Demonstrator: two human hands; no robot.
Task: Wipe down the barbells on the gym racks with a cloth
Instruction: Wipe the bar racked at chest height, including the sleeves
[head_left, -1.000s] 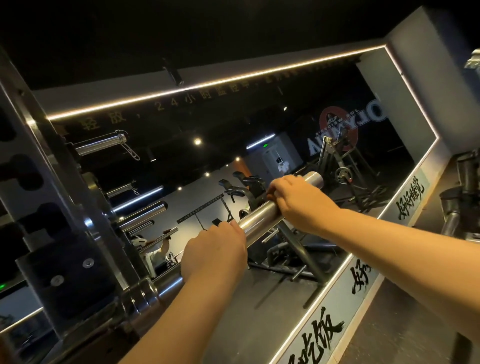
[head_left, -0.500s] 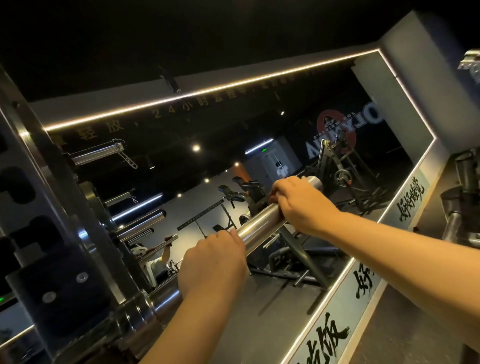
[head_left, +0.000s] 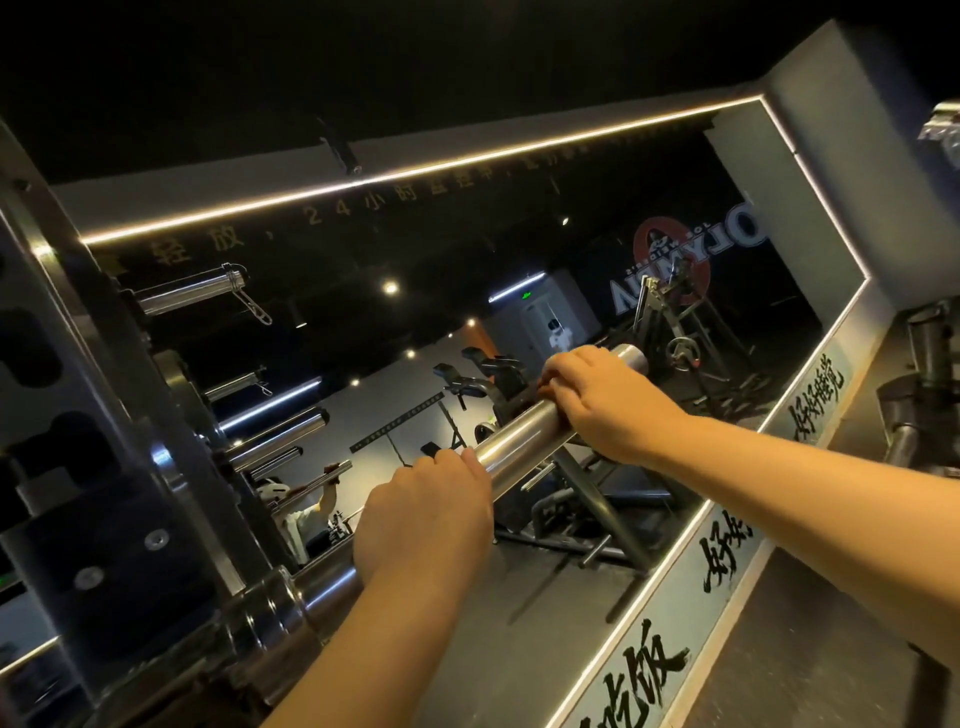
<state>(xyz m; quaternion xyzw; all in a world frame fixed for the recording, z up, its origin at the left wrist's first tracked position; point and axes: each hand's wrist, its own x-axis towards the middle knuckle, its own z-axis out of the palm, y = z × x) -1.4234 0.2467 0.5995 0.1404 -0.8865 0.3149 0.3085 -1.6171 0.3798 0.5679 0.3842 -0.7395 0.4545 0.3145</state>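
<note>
A shiny steel barbell sleeve runs from the rack at lower left up toward the middle right, ending in a round cap. My left hand grips the sleeve near its inner collar, fingers curled over the top. My right hand grips it closer to the outer end, fingers wrapped over the bar. No cloth shows in either hand; if one is under a palm it is hidden.
The black rack upright with cut-outs stands at left, with more chrome bar ends sticking out above. A big mirror with a lit frame faces me and reflects gym machines. A dark machine stands at far right.
Both hands keep their hold on the sleeve; the right hand has shifted slightly along it. The view has tilted a little.
</note>
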